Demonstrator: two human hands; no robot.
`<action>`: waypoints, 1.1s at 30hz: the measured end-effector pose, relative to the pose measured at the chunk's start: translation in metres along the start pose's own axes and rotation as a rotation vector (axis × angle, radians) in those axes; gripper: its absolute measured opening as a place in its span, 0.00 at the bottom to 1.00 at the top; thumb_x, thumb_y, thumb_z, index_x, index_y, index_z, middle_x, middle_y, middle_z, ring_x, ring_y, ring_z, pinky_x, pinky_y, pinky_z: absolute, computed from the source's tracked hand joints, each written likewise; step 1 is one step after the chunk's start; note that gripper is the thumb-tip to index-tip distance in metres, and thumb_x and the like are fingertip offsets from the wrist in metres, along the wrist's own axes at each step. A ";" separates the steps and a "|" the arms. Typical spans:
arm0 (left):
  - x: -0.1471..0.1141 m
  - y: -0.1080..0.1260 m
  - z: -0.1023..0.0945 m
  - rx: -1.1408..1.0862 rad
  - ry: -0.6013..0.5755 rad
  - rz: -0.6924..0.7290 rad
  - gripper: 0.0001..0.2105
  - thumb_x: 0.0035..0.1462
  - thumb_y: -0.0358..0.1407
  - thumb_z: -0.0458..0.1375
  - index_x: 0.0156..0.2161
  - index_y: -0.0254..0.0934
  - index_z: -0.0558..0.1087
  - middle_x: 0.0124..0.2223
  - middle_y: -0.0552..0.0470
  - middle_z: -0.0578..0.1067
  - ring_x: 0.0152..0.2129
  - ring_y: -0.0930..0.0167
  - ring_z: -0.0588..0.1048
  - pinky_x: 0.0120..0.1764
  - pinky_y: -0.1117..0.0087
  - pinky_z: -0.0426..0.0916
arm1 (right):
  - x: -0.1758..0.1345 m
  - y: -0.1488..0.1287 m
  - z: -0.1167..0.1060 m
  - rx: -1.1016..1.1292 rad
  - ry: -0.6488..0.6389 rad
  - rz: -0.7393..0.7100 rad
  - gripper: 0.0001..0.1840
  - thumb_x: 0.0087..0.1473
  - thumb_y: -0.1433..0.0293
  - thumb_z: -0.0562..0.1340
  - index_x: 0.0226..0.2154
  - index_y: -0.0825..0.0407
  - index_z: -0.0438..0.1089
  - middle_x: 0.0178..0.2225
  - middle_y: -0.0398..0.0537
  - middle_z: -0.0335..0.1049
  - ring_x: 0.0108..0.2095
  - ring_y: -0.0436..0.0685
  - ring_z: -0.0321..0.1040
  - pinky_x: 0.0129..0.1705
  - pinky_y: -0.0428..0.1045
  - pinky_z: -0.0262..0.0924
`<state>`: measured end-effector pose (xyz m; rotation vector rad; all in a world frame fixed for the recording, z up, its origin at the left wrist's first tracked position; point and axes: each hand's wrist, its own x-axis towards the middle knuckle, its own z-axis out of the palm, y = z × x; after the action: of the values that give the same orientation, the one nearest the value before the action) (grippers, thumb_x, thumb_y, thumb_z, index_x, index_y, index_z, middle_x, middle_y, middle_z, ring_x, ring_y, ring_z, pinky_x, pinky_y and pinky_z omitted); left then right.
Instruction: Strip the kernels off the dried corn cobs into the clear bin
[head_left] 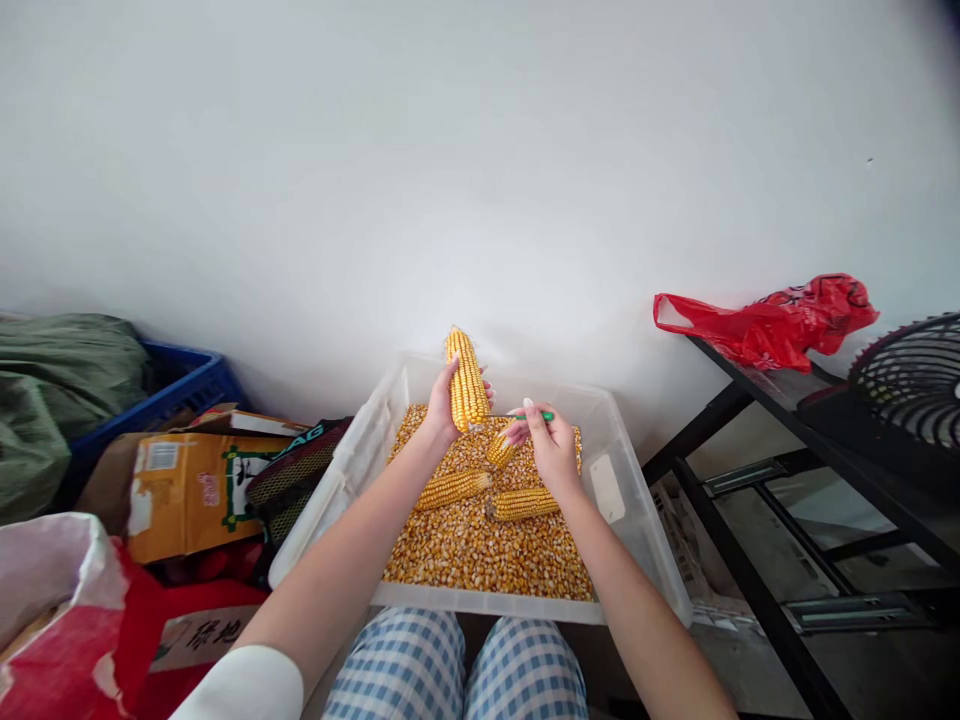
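Blue-checked knees (pixel 457 665) sit nearest, just under the clear plastic tub (pixel 637 520). The left hand (pixel 442 405) is wrapped around an upright corn cob (pixel 467 380), still fully kerneled, held above the tub's far end. The right hand (pixel 551 445) pinches a thin green-handled tool (pixel 538 416) (its tip is hard to make out) near the cob's base. Loose kernels (pixel 480 550) already cover the tub floor, so much shelling looks done; three more cobs (pixel 454 488) lying on them remain unstripped.
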<state>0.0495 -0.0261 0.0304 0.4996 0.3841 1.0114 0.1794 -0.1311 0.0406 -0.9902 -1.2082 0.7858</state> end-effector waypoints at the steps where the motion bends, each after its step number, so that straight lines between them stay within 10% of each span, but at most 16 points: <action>1: 0.000 0.000 0.001 0.010 -0.005 0.005 0.23 0.51 0.50 0.49 0.42 0.30 0.67 0.23 0.48 0.72 0.20 0.70 0.73 0.25 0.68 0.69 | 0.000 0.000 0.000 0.004 0.004 0.001 0.19 0.50 0.54 0.54 0.30 0.54 0.66 0.22 0.45 0.71 0.21 0.50 0.68 0.25 0.46 0.64; 33: -0.001 0.001 0.000 0.095 -0.008 0.011 0.23 0.50 0.49 0.51 0.43 0.30 0.67 0.25 0.48 0.73 0.21 0.68 0.74 0.26 0.66 0.70 | -0.004 0.002 0.004 -0.008 0.072 0.024 0.21 0.50 0.54 0.54 0.31 0.55 0.69 0.22 0.48 0.72 0.25 0.55 0.71 0.25 0.48 0.66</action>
<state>0.0483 -0.0260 0.0311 0.5911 0.4241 1.0046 0.1747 -0.1333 0.0378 -1.0328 -1.1404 0.7579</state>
